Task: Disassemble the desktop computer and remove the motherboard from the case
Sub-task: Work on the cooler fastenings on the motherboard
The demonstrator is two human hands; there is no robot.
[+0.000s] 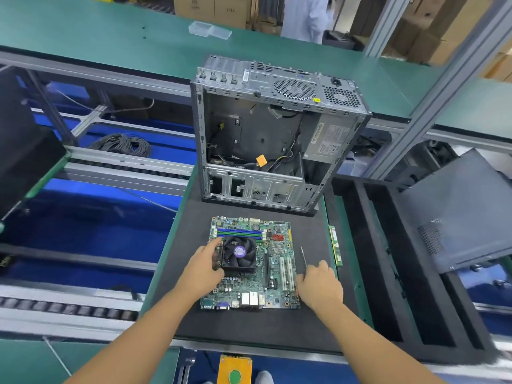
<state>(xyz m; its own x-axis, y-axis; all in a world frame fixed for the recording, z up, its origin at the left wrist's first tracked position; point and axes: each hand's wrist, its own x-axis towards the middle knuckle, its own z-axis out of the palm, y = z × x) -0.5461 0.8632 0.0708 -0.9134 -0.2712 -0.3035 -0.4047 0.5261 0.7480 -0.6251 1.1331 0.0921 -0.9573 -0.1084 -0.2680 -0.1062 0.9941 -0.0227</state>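
Observation:
The green motherboard lies flat on the black mat in front of me, outside the case. Its black CPU fan sits left of centre. My left hand rests at the fan's left side, fingers against the cooler and the board's left edge. My right hand sits at the board's right edge and grips a thin screwdriver whose shaft points away from me. The grey computer case stands open behind the board, with loose cables and the power supply inside.
A RAM stick lies on the mat's right edge. The case's side panel leans at the right over black foam trays. Conveyor rollers and blue bins run along the left. A person in white stands far behind the green bench.

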